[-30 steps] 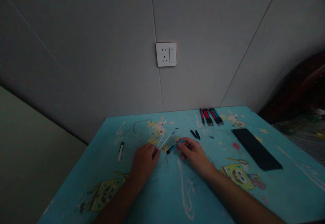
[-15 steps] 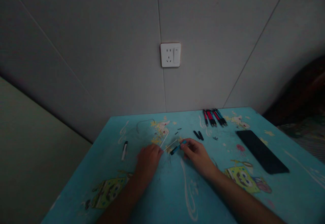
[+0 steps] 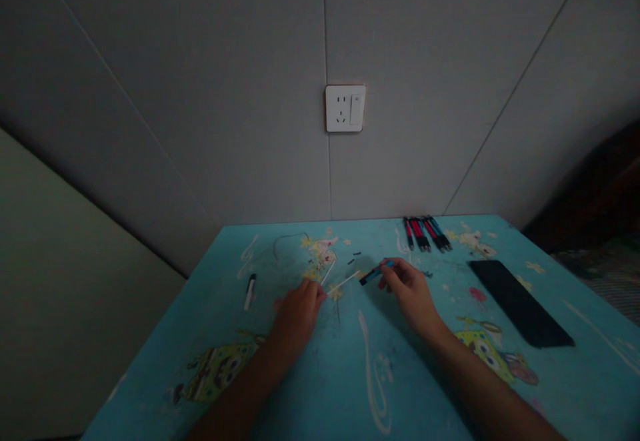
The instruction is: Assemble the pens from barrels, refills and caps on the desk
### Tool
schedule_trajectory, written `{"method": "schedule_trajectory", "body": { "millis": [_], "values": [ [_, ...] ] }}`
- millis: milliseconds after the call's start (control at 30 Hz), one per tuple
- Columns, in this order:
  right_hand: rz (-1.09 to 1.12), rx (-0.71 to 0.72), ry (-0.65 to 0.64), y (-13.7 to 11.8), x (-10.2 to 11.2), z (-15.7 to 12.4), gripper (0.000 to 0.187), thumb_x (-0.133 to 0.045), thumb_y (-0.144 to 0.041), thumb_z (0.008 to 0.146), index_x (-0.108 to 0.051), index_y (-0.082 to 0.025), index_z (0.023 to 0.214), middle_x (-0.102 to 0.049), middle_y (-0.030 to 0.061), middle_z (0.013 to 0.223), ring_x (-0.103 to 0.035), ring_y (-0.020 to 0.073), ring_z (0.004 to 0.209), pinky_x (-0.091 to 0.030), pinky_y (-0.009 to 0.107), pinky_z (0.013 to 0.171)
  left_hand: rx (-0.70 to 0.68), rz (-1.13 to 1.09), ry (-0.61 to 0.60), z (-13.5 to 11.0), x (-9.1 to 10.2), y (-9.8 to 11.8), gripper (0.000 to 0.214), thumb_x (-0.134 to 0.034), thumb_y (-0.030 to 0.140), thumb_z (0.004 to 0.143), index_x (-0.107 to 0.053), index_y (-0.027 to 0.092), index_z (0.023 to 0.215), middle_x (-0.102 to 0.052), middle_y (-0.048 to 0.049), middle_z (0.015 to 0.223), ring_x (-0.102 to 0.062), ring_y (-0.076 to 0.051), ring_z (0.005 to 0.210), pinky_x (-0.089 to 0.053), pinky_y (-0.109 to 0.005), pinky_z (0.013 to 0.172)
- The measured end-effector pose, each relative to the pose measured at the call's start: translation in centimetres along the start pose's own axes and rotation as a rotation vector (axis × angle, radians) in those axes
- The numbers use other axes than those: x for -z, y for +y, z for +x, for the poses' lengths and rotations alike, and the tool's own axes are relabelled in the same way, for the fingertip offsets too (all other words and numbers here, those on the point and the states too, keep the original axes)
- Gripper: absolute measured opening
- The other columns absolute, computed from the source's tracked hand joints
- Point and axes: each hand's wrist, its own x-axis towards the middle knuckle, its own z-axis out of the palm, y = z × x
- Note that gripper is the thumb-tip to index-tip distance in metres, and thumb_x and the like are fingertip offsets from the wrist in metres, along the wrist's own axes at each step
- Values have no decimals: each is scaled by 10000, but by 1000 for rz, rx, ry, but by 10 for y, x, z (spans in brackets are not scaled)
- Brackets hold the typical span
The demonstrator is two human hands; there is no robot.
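My left hand rests low over the tabletop, fingers pinched on a thin white rod that looks like a pen refill. A second thin white rod juts up from the same fingertips; whether it is also gripped I cannot tell. My right hand is closed on a blue pen barrel with a black grip end pointing left, held apart from the rods. Small dark pieces lie just beyond the rods. A white pen-like piece with a black end lies left of my left hand.
A row of red, blue and black pens lies at the table's back right. Right of my right arm is a flat black mat. The blue patterned tabletop meets a grey wall with a socket.
My right hand has lifted and moved right and away with the blue pen barrel, off the rods. It now covers the two black grips. My left hand has barely moved; the view has shifted slightly.
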Motion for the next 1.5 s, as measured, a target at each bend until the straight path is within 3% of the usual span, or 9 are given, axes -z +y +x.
{"method": "schedule_trajectory", "body": {
  "millis": [167,333,467,633,1000,1367,1500],
  "values": [
    [-85,70,-10,1,-2,-3,281,-531,-417,913,-620,-169,1012,-605,15,737,-559,150,648,-445,257,596,1,-387,85,0,1,-2,183,-423,310,950,-557,202,888,-625,-17,812,-581,-177,761,-401,-273,719],
    [-384,269,-43,1,-4,-9,230,-543,-339,916,-662,-186,1040,-603,33,810,-548,160,698,-450,283,654,25,-714,103,0,10,2,221,-475,354,932,-577,183,837,-565,17,715,-520,-137,659,-394,-238,646],
    [-441,375,-54,-3,-5,-13,247,-535,-306,930,-660,-210,1120,-587,51,868,-559,174,757,-468,300,699,40,-879,104,-1,17,5,196,-542,355,901,-621,176,895,-572,14,735,-524,-131,671,-417,-226,644],
    [-411,424,-76,-3,-7,-16,267,-534,-287,940,-659,-239,1171,-559,74,967,-562,194,882,-495,320,759,-20,-856,177,0,18,3,190,-540,332,910,-650,180,940,-620,-20,864,-564,-150,790,-442,-234,711],
    [-474,426,-72,-1,-7,-17,290,-521,-333,939,-676,-264,1174,-592,93,1012,-579,231,921,-513,389,814,-38,-687,256,2,27,0,221,-481,326,932,-639,172,943,-635,-44,921,-583,-172,872,-448,-264,795],
    [-544,498,-122,6,-7,-15,294,-528,-298,935,-677,-280,1188,-615,89,1022,-581,232,934,-492,395,840,-122,-620,206,3,29,-1,207,-489,295,934,-659,177,921,-640,-38,921,-577,-160,868,-434,-263,795],
    [-609,538,-255,4,-8,-16,286,-517,-296,947,-678,-273,1182,-648,83,982,-585,228,914,-469,395,835,-142,-644,155,1,29,2,202,-534,313,911,-687,182,912,-651,-34,887,-577,-157,827,-436,-261,761]
  ]
}}
